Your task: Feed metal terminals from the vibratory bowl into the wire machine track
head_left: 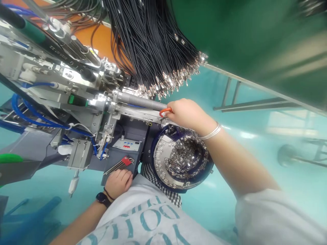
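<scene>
From the head cam: right hand (pixel 187 114) is wrapped snugly round a little orange loop (pixel 165 111) at the end of the machine's spring arm (pixel 140 101), right above the parts bowl (pixel 152 160). Left hand (pixel 119 183) sits curled just below a red-handled hex key set (pixel 120 164); can't tell if it's gripping anything.

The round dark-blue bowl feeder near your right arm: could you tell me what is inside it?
Small shiny metal terminals lie heaped in its centre and along its steel spiral track. The heap covers the floor of the bowl, and the right forearm hides part of the rim.
</scene>
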`<action>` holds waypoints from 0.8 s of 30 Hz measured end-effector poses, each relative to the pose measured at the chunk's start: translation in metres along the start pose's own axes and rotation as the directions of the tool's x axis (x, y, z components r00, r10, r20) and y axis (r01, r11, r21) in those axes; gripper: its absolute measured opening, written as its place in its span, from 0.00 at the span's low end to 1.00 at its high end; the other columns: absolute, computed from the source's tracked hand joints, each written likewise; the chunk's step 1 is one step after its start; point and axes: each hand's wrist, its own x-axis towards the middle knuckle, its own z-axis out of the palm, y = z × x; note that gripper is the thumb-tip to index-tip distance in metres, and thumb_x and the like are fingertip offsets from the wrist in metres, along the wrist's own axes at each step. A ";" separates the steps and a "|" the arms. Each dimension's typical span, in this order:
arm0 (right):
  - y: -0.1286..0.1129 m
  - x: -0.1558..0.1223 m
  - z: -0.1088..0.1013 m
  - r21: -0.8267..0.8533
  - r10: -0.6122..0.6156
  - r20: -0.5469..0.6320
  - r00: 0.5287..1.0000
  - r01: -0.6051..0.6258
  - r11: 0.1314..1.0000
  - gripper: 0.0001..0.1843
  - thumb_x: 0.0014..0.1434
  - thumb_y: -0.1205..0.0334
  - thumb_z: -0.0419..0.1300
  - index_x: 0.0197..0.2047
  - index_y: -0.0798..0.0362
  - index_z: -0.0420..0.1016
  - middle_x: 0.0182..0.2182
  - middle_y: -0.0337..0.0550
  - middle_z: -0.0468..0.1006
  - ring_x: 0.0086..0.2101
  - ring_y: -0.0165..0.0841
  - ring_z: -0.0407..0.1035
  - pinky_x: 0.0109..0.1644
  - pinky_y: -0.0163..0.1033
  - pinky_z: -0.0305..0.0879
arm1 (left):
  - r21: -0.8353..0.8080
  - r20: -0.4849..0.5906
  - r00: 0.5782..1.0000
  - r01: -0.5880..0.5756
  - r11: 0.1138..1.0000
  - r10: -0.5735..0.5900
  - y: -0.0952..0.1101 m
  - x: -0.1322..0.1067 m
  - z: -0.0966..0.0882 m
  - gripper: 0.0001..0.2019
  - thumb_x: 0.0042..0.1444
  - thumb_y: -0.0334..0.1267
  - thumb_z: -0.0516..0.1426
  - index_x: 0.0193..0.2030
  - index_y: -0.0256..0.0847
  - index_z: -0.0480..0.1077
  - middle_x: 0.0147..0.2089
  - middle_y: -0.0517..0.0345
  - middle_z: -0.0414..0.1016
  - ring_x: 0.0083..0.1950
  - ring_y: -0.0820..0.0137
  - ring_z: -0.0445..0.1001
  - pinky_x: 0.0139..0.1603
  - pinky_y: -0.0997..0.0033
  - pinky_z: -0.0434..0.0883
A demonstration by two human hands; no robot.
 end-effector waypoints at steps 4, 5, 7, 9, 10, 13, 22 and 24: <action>0.001 -0.006 0.002 -0.002 0.004 -0.018 1.000 -0.004 1.000 0.14 0.60 0.60 0.49 0.37 0.56 0.74 0.31 0.51 0.76 0.32 0.36 0.67 0.32 0.36 0.49 | 0.006 0.006 1.000 -0.006 1.000 0.006 0.000 0.002 -0.001 0.04 0.56 0.36 0.58 0.36 0.41 0.72 0.35 0.58 0.76 0.34 0.67 0.69 0.36 0.65 0.63; 0.002 -0.007 0.002 -0.006 0.008 -0.014 1.000 -0.008 1.000 0.14 0.60 0.59 0.49 0.37 0.56 0.74 0.32 0.52 0.76 0.32 0.36 0.67 0.32 0.36 0.50 | 0.007 0.012 1.000 -0.002 1.000 0.002 0.001 0.002 -0.002 0.04 0.56 0.36 0.58 0.36 0.41 0.73 0.34 0.58 0.76 0.34 0.67 0.69 0.36 0.64 0.64; 0.006 -0.009 0.001 -0.012 0.017 -0.017 1.000 -0.018 1.000 0.14 0.60 0.59 0.49 0.38 0.56 0.74 0.32 0.52 0.76 0.32 0.36 0.68 0.32 0.36 0.50 | 0.009 0.025 1.000 0.005 1.000 -0.005 0.001 0.002 -0.003 0.04 0.56 0.36 0.57 0.35 0.40 0.73 0.34 0.57 0.76 0.34 0.66 0.69 0.36 0.64 0.64; 0.010 -0.012 -0.001 -0.006 0.030 -0.023 0.999 -0.030 1.000 0.14 0.61 0.59 0.49 0.37 0.56 0.74 0.32 0.52 0.77 0.32 0.36 0.68 0.32 0.36 0.50 | 0.012 0.036 0.999 0.010 1.000 -0.011 0.001 0.002 -0.003 0.04 0.56 0.36 0.57 0.35 0.40 0.73 0.34 0.57 0.76 0.34 0.66 0.70 0.36 0.64 0.65; 0.012 -0.013 -0.002 -0.002 0.033 -0.022 0.999 -0.033 0.999 0.14 0.61 0.59 0.49 0.37 0.56 0.74 0.32 0.52 0.77 0.31 0.35 0.67 0.31 0.36 0.50 | 0.014 0.035 0.999 0.011 1.000 -0.012 0.001 0.001 -0.003 0.04 0.56 0.36 0.57 0.35 0.40 0.73 0.34 0.57 0.76 0.34 0.67 0.70 0.36 0.64 0.65; 0.015 -0.016 -0.003 0.015 0.010 -0.045 0.999 -0.009 1.000 0.12 0.60 0.60 0.50 0.34 0.54 0.72 0.31 0.50 0.77 0.28 0.34 0.66 0.29 0.36 0.47 | 0.014 0.043 0.999 0.022 1.000 -0.023 0.001 0.000 -0.002 0.05 0.57 0.36 0.56 0.36 0.41 0.73 0.34 0.56 0.76 0.35 0.66 0.70 0.36 0.63 0.65; 0.012 -0.012 0.001 0.108 -0.011 -0.084 0.996 0.020 0.994 0.13 0.60 0.60 0.49 0.36 0.55 0.73 0.32 0.48 0.77 0.30 0.33 0.68 0.29 0.35 0.49 | 0.026 0.061 0.997 0.047 0.999 -0.048 0.000 -0.001 0.001 0.04 0.57 0.35 0.55 0.37 0.42 0.72 0.34 0.55 0.75 0.34 0.64 0.70 0.36 0.62 0.66; 0.013 -0.011 0.000 0.068 -0.032 -0.066 0.997 0.037 0.997 0.13 0.60 0.61 0.50 0.38 0.56 0.74 0.33 0.50 0.78 0.32 0.35 0.70 0.31 0.35 0.52 | 0.026 0.059 0.997 0.043 0.999 -0.044 -0.001 -0.001 0.001 0.04 0.57 0.35 0.55 0.37 0.42 0.71 0.34 0.55 0.75 0.34 0.64 0.69 0.35 0.61 0.66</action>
